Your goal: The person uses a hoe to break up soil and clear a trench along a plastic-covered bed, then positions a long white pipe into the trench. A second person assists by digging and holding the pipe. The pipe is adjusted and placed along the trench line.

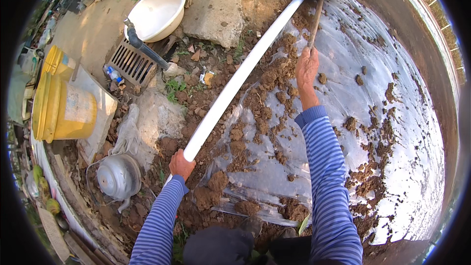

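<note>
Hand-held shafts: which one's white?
The smooth, thicker white pole in the left hand. The other, in the right hand, is a thinner brown handle.

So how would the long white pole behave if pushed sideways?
The white pole looks fairly stiff, running long without obvious sag. It may be light, since only the left hand grips it, near one end. Its smooth, seemingly round surface could let it roll.

An outdoor garden plot (375, 184) beside a yard (91, 24) is indicated by plastic sheeting (370, 93) strewn with soil clods (351, 123); beyond its left edge, a basin (159, 17), a slotted grate (130, 61), yellow buckets (73, 120) and a kettle (117, 176) are seen.
</note>
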Demonstrator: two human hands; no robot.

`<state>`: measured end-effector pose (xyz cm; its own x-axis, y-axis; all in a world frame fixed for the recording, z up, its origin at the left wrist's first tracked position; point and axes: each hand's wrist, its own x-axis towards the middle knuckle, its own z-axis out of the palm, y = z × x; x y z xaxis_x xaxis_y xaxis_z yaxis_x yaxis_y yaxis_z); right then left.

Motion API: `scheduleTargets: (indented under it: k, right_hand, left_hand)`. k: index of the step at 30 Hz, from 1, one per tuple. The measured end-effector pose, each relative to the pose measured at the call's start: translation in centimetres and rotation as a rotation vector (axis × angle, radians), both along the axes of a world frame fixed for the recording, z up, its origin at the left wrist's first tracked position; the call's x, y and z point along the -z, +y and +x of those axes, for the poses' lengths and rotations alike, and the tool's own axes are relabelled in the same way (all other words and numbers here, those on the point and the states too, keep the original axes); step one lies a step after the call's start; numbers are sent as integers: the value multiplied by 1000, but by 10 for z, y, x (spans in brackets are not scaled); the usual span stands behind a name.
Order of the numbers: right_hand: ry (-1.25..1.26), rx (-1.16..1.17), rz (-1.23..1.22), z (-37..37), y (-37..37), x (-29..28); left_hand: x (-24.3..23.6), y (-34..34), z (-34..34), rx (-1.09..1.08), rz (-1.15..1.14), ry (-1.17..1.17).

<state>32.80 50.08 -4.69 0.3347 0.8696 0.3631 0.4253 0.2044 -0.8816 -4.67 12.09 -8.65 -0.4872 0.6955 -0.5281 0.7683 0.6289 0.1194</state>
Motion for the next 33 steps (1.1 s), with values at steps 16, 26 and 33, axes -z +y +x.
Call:
scheduleTargets:
  k: [16,26,33]
  right_hand:
    - [23,-24,-88,15,-36,38]
    - [-11,-134,-567,24,-56,69]
    - [-324,-136,-354,5,-54,108]
  left_hand:
    - [4,-3,-1,19,40,10]
    - [-1,-1,0,24,29,-2]
    - [-2,0,1,1,15,2]
